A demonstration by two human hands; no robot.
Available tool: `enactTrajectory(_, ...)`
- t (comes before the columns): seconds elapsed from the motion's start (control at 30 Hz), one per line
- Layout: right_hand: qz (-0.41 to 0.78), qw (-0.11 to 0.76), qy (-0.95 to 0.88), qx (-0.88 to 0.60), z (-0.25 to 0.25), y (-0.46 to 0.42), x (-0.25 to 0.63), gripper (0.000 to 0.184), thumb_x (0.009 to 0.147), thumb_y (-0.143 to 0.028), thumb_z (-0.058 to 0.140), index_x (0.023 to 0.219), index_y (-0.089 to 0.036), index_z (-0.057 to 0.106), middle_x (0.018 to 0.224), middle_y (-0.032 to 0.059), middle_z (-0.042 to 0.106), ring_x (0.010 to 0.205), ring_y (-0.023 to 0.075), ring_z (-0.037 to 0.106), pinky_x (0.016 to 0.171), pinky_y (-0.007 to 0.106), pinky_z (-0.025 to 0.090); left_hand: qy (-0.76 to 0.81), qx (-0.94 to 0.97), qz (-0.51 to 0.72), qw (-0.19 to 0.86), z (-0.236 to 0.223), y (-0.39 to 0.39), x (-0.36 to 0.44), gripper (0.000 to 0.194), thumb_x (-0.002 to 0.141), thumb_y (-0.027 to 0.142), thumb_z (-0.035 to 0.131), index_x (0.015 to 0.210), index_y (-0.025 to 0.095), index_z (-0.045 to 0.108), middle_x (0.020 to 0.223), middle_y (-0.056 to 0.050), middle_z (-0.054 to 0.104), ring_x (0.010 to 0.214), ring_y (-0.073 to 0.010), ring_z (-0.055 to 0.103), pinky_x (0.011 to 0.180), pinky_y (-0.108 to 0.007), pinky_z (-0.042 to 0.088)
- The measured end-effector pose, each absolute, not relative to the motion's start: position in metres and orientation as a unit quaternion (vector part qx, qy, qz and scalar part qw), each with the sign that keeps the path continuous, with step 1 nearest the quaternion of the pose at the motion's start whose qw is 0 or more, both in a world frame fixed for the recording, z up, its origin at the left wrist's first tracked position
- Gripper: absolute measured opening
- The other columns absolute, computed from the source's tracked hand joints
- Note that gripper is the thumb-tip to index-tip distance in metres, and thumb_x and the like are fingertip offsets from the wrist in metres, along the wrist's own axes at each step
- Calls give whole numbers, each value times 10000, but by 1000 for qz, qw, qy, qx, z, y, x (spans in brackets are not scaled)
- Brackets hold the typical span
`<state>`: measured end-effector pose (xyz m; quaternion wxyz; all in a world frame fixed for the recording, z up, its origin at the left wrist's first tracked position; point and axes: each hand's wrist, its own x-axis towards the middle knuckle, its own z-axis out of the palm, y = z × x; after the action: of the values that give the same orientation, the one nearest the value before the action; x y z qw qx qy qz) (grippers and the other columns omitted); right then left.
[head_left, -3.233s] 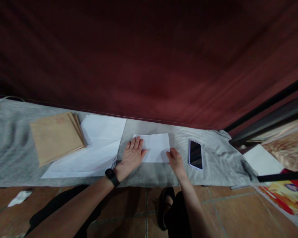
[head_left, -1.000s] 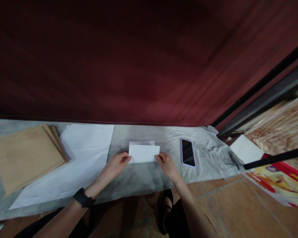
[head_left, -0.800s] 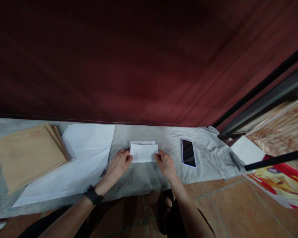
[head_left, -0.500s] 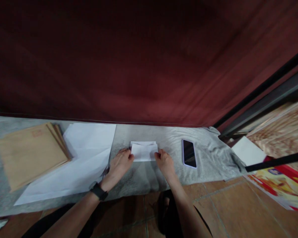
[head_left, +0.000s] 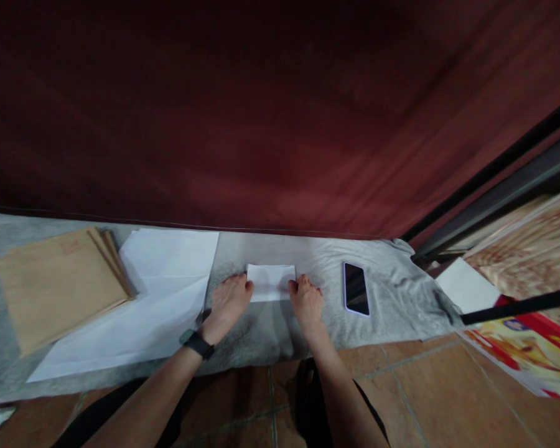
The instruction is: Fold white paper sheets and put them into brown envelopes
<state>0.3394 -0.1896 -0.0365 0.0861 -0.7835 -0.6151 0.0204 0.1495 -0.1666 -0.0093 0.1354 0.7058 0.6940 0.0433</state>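
Note:
A folded sheet of white paper lies on the grey cloth between my two hands. My left hand grips its left edge, thumb on top and fingers curled at the side. At the right edge, my right hand holds the paper the same way, its thumb on the upper face. Both hands rest low on the cloth, and the fingertips under the paper are hidden. The front layer of the paper reaches up to its far edge.
Larger white sheets lie to the left, partly under a stack of brown envelopes. A phone lies to the right. Behind the cloth hangs a dark red fabric. A colourful box sits at far right beside a black bar.
The paper's front flap has moved away from me and now meets the far edge, covering the back layer that showed before. Both hands have shifted slightly with it.

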Motion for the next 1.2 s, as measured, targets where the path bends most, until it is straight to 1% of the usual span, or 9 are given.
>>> enactTrajectory(0.17, -7, 98, -623, -776, -40, -189, 337, 258, 1038, -336, 448, 1108, -140, 601, 1030, 175, 735, 942, 278, 707, 876, 381, 451, 687, 717, 48, 111, -13, -167, 150, 390, 966, 290, 361, 1054, 126, 704, 1039, -177, 749, 987, -303, 707, 813, -376, 499)
enactTrajectory(0.33, -3, 119, -624, -772, -35, -190, 336, 287, 1027, -311, 425, 1134, -117, 606, 1060, 218, 695, 1002, 331, 652, 913, 468, 430, 691, 714, 41, 108, -12, -167, 151, 381, 966, 295, 377, 1064, 125, 703, 1014, -173, 752, 988, -298, 705, 827, -371, 492)
enactTrajectory(0.47, -48, 170, -637, -750, -34, -188, 337, 262, 1012, -314, 451, 1119, -149, 625, 1076, 190, 675, 1051, 322, 590, 948, 481, 414, 689, 713, 51, 119, -16, -165, 150, 370, 964, 294, 395, 1084, 123, 700, 1031, -174, 752, 1006, -303, 699, 854, -375, 483)
enactTrajectory(0.53, -45, 205, -660, -721, -36, -185, 334, 293, 1011, -314, 453, 1199, -158, 616, 1195, 181, 652, 1118, 313, 568, 980, 471, 411, 684, 717, 56, 120, -20, -163, 149, 378, 972, 296, 384, 1099, 126, 697, 1037, -175, 749, 1020, -304, 695, 865, -375, 481)
enactTrajectory(0.63, 4, 235, -712, -662, -43, -183, 327, 384, 1031, -293, 409, 1356, -153, 558, 1442, 158, 540, 1307, 288, 489, 1066, 441, 395, 678, 723, 59, 117, -26, -163, 147, 390, 983, 297, 372, 1121, 122, 691, 1040, -179, 745, 1030, -304, 693, 879, -377, 479)
enactTrajectory(0.7, 36, 229, -738, -633, -48, -183, 320, 426, 1045, -288, 383, 1429, -159, 514, 1539, 132, 460, 1416, 264, 402, 1131, 430, 359, 675, 726, 65, 115, -29, -163, 146, 390, 985, 296, 377, 1139, 117, 687, 1052, -183, 742, 1041, -306, 689, 894, -380, 474)
enactTrajectory(0.8, 58, 198, -756, -621, -55, -184, 312, 461, 1058, -332, 381, 1492, -199, 463, 1603, 99, 381, 1481, 256, 323, 1189, 453, 299, 676, 724, 72, 117, -30, -163, 146, 394, 987, 298, 383, 1159, 110, 683, 1065, -193, 738, 1042, -316, 689, 898, -391, 472)
enactTrajectory(1.07, 39, 162, -759, -629, -62, -186, 309, 489, 1060, -359, 391, 1522, -203, 433, 1617, 105, 352, 1487, 276, 314, 1211, 480, 261, 673, 729, 71, 106, -30, -165, 145, 407, 997, 301, 352, 1152, 103, 673, 1050, -190, 734, 1017, -319, 693, 862, -401, 493)
enactTrajectory(1.2, 23, 158, -759, -631, -62, -186, 307, 492, 1062, -357, 384, 1531, -212, 419, 1612, 102, 362, 1480, 271, 329, 1205, 481, 273, 671, 733, 107, 46, -29, -168, 148, 389, 988, 260, 368, 1208, 82, 635, 1163, -201, 699, 1104, -330, 655, 909, -421, 492)
